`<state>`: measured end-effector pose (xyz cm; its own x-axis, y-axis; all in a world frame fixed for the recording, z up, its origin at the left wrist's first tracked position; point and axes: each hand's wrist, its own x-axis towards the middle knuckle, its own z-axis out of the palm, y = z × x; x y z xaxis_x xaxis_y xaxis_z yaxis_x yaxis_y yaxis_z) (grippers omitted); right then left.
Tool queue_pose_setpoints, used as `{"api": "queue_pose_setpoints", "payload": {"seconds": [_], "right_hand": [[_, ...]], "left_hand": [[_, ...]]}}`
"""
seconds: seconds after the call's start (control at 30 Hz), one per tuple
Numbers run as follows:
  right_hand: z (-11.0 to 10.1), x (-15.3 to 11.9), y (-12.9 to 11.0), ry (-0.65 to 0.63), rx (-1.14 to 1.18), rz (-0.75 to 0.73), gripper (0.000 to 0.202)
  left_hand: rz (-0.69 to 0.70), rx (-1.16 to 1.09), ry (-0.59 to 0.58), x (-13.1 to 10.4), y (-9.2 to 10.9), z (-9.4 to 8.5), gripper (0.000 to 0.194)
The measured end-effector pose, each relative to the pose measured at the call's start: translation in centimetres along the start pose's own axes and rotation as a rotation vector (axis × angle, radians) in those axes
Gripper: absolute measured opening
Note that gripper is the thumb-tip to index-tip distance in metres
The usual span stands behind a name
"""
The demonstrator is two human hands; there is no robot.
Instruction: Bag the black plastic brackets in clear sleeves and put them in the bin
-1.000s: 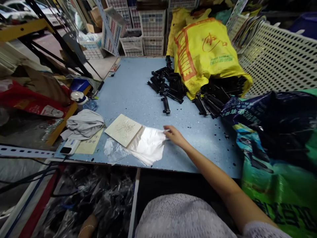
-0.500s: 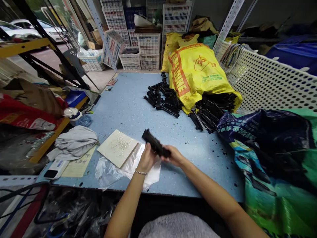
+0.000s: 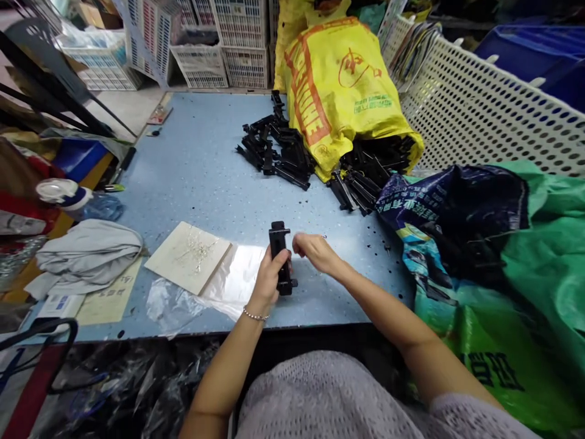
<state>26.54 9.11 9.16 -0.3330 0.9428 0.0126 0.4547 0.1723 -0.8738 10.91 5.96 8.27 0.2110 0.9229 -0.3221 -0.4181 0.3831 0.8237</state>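
Note:
My left hand (image 3: 270,274) is wrapped round a black plastic part (image 3: 280,258), which stands nearly upright in the view above the table's near side. Just right of its upper end is my right hand (image 3: 314,251), with its fingers curled together; whatever they hold, if anything, is too small to make out. Left of my hands, a pale square board (image 3: 183,259) bears a scatter of tiny shiny pieces (image 3: 198,249). Clear plastic film (image 3: 228,283) lies beside and under the board.
Many black parts (image 3: 286,152) lie before a yellow sack (image 3: 342,85) at the back. Green and dark bags (image 3: 539,274) fill the right side. A grey cloth (image 3: 91,256) and a bottle (image 3: 98,206) sit at left.
The black part has turned from slanted to nearly upright in my left hand. My right hand has let go of its lower end and moved up beside its top. The view has shifted.

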Motion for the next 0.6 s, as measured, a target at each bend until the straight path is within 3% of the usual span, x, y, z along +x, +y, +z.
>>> {"api": "queue_pose_setpoints", "payload": {"seconds": [0.1,0.2,0.3,0.37,0.47,0.53,0.6], "right_hand": [[1.8,-3.6,0.1,-0.093,-0.066,-0.099,0.052],[4.1,-6.2,0.6,-0.097,0.175,0.073,0.045],[5.3,-6.6,1.5,-0.097,0.539,0.239,0.046],[4.3,-6.0,1.8,-0.054,0.62,0.267,0.047],[0.3,-4.6,1.3,0.048,0.574,0.259,0.045],[-2.6,-4.0,0.3,0.139,0.496,0.21,0.043],[-3.9,-3.9,-1.0,0.219,0.349,0.115,0.04]], "left_hand": [[-0.021,-0.082,-0.014,0.3,0.5,-0.4,0.035],[-0.005,-0.061,-0.032,0.6,0.2,-0.3,0.034],[0.208,0.214,-0.056,0.0,0.1,-0.3,0.035],[0.424,0.496,-0.176,-1.2,0.3,-0.4,0.045],[0.643,0.884,-0.469,-3.5,0.3,-0.8,0.058],[0.606,0.98,-0.562,-4.3,-0.3,-0.8,0.068],[0.434,0.844,-0.516,-3.9,-1.2,-0.5,0.079]]}}
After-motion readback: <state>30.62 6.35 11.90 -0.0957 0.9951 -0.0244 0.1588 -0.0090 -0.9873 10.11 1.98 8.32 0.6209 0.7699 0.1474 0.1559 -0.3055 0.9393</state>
